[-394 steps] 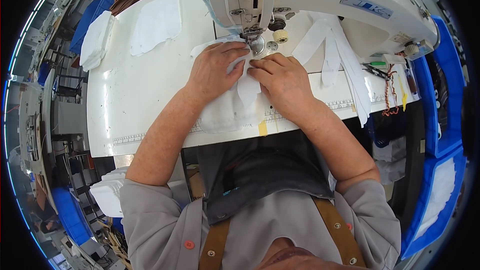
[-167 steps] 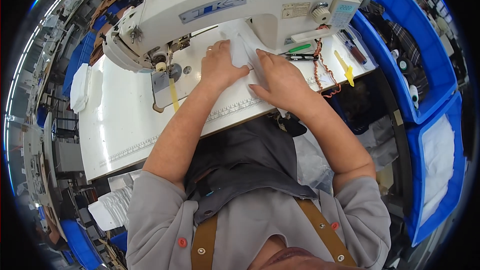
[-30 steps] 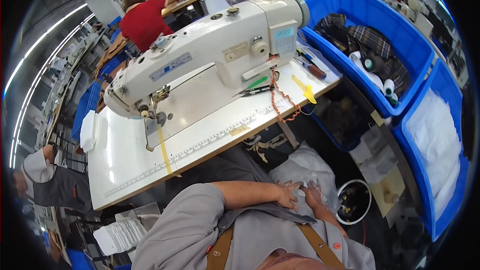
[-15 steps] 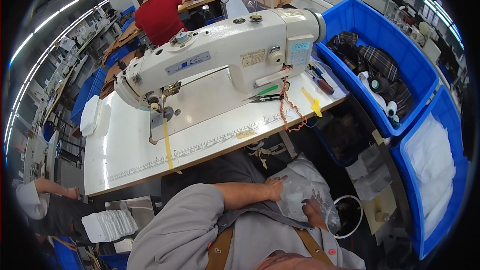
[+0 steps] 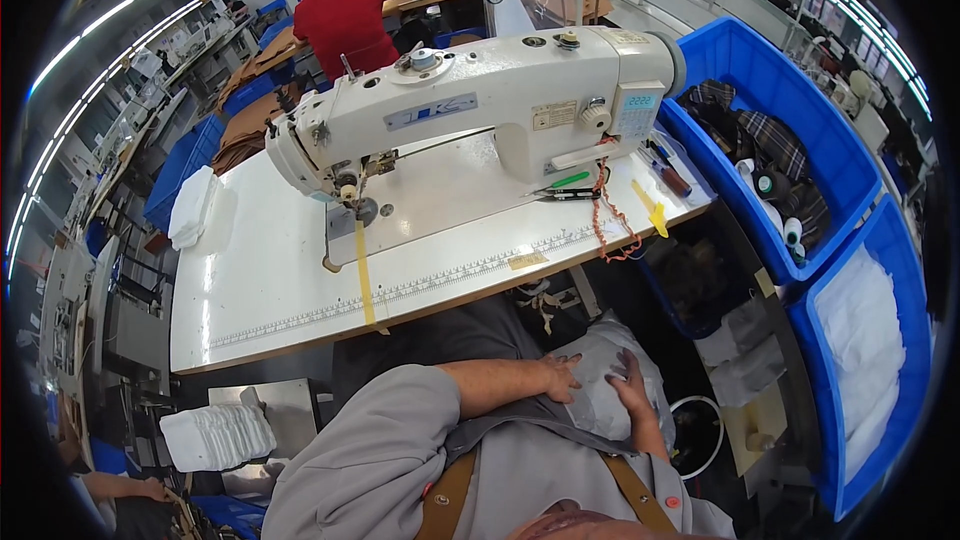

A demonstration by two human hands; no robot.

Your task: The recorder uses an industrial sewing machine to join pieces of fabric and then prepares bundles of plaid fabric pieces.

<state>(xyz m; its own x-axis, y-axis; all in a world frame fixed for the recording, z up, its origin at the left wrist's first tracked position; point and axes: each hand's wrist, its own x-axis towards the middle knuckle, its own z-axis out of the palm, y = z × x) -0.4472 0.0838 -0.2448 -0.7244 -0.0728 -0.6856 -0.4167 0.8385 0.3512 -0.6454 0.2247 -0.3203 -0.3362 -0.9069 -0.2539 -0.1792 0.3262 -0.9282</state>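
Observation:
On my lap, below the table edge, lies a crumpled, translucent whitish plastic bag (image 5: 601, 406). My left hand (image 5: 561, 378) rests on its left side with fingers spread. My right hand (image 5: 630, 386) stands at the bag's right side, thumb and fingers apart. Neither hand grips anything; what is in the bag cannot be made out. In front of me a white sewing machine (image 5: 470, 105) stands on a white table (image 5: 262, 280). A yellow tape strip (image 5: 364, 275) runs from below its needle area to the front edge.
Green-handled thread snips (image 5: 568, 181) and an orange cord (image 5: 603, 215) lie near the machine's right end. Blue bins (image 5: 850, 175) with plaid cloth, thread spools and white pieces stand at right. A stack of white pieces (image 5: 218, 437) sits at left. A person in red (image 5: 345, 30) works beyond.
My right hand has risen from the bag's lower right, its fingers now spread upward. My left hand's fingers have spread. The view has shifted, and a person at far left has moved lower in view.

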